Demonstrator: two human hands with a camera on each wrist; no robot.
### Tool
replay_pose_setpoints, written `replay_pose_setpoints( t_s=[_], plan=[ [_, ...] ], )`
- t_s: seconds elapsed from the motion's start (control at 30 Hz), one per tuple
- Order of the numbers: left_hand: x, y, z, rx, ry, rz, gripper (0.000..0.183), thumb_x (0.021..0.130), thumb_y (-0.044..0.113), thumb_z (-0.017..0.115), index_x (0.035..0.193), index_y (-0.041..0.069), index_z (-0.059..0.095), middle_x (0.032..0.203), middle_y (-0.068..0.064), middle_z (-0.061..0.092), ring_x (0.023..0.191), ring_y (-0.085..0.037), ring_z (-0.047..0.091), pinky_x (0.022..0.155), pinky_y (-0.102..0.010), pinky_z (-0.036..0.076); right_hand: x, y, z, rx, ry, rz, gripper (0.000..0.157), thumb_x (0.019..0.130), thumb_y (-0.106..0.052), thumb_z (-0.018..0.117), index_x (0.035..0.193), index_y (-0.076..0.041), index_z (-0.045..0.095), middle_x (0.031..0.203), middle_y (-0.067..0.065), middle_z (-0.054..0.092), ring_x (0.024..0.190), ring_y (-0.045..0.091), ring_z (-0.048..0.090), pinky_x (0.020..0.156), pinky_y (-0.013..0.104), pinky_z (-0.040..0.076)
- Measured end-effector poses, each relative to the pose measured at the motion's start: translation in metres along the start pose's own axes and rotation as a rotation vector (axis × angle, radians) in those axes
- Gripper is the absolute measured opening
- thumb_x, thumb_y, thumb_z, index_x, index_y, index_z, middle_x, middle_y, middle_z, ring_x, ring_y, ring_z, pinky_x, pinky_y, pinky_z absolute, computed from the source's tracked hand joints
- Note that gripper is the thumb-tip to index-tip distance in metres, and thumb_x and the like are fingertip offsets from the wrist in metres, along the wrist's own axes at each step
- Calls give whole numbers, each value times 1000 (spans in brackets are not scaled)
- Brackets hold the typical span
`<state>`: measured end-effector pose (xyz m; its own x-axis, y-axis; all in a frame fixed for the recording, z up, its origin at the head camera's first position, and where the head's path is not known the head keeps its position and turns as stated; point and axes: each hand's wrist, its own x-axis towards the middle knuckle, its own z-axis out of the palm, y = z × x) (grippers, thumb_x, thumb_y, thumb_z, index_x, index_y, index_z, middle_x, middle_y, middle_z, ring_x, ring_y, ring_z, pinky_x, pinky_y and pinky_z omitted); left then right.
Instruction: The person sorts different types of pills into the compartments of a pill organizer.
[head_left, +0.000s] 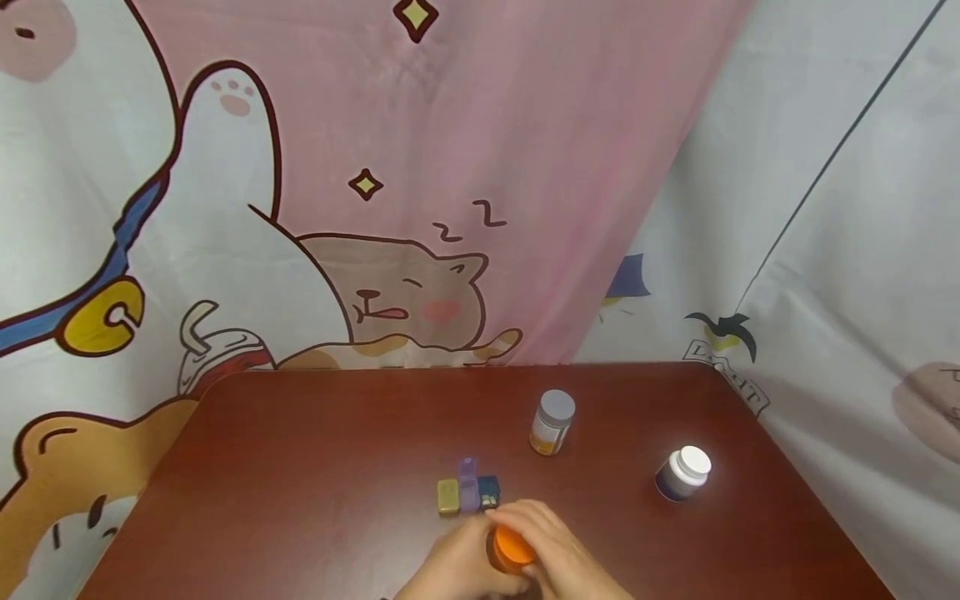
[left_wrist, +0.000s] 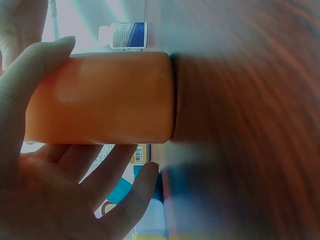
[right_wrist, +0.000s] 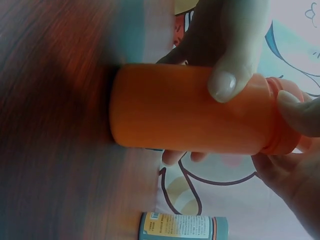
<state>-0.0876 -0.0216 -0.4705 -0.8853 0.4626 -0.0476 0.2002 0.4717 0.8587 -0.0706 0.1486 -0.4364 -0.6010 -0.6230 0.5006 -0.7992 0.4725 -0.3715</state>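
Observation:
An orange bottle (right_wrist: 175, 112) stands upright on the table, close in front of me. My left hand (head_left: 455, 562) grips the bottle's body, with the thumb on one side and the fingers round the other. At the top, my right hand (head_left: 558, 554) holds the orange cap (head_left: 513, 546) between thumb and fingers. The cap sits on the bottle's neck in the right wrist view. Just beyond the hands lies a small pill box with a yellow compartment (head_left: 447, 497), a purple one (head_left: 468, 493) with its lid up, and a dark blue one (head_left: 489, 490).
A clear-sided bottle with a grey lid (head_left: 552, 421) stands farther back on the brown table (head_left: 322, 467). To the right is a white bottle with a dark blue label (head_left: 683, 473). A cartoon-printed curtain (head_left: 570, 167) hangs behind the table.

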Motion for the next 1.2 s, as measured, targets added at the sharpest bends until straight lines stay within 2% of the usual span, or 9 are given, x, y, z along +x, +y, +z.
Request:
replay_pose_setpoints(
  t_s=[0.13, 0.27, 0.37, 0.57, 0.7, 0.83, 0.93, 1.07, 1.2],
  plan=[
    [1, 0, -1, 11, -3, -1, 48, 55, 36, 82, 97, 22, 64, 82, 11, 67, 66, 0, 54, 59, -23, 48, 0, 3, 1, -11, 4, -33, 72, 68, 3, 69, 136, -10, 45, 126, 6, 59, 114, 19, 50, 86, 45, 53],
    [2, 0, -2, 22, -1, 11, 51, 55, 35, 82, 102, 25, 64, 86, 11, 68, 68, 1, 55, 61, -24, 48, -1, 7, -2, 54, 37, -55, 54, 84, -9, 61, 136, -4, 45, 129, 9, 55, 116, 18, 47, 88, 43, 51],
    [1, 0, -4, 14, 2, 15, 51, 54, 33, 83, 101, 29, 64, 86, 13, 69, 69, 1, 56, 61, -25, 49, 0, 6, -11, 100, 69, -4, 51, 89, -17, 57, 137, -5, 44, 132, 7, 52, 119, 15, 45, 91, 38, 51],
    [3, -1, -4, 17, -10, 12, 48, 54, 32, 84, 98, 30, 66, 86, 14, 69, 72, 3, 57, 62, -26, 50, -8, 10, -30, 40, 127, 111, 56, 79, -9, 68, 132, -15, 51, 126, 4, 51, 112, 12, 48, 87, 27, 52],
    [3, -1, -2, 25, -9, 21, 50, 56, 34, 84, 102, 29, 66, 90, 14, 70, 77, 3, 57, 66, -26, 51, -30, 21, -37, -74, 142, 229, 46, 74, -18, 75, 117, -26, 59, 114, -4, 53, 101, 7, 49, 77, 21, 52],
    [0, 2, 0, 85, -5, 20, 55, 57, 36, 83, 107, 25, 64, 94, 11, 70, 80, 1, 58, 70, -30, 53, -63, 41, -34, -156, 158, 298, 45, 60, -23, 84, 96, -21, 58, 99, -12, 52, 86, 1, 49, 69, 11, 46],
    [-3, 5, 0, 122, -36, -17, 64, 60, 42, 82, 117, 24, 59, 103, 9, 69, 86, -3, 58, 78, -38, 54, -87, 56, -30, -184, 164, 295, 50, 51, -19, 87, 86, -13, 51, 92, -11, 48, 76, -2, 44, 60, 7, 38],
    [-5, 10, -7, 154, -92, -39, 84, 60, 45, 81, 133, 20, 48, 122, 1, 65, 102, -12, 59, 88, -48, 53, -111, 69, -29, -189, 154, 302, 54, 48, -16, 87, 82, -12, 46, 87, -10, 42, 71, -6, 37, 52, 6, 28],
    [-7, 17, -26, 185, -84, -52, 91, 59, 42, 81, 138, 15, 44, 131, -5, 62, 113, -21, 58, 92, -52, 51, -124, 77, -36, -112, 135, 250, 51, 49, -18, 87, 81, -14, 47, 84, -11, 44, 69, -6, 40, 51, 6, 30]
  ],
)
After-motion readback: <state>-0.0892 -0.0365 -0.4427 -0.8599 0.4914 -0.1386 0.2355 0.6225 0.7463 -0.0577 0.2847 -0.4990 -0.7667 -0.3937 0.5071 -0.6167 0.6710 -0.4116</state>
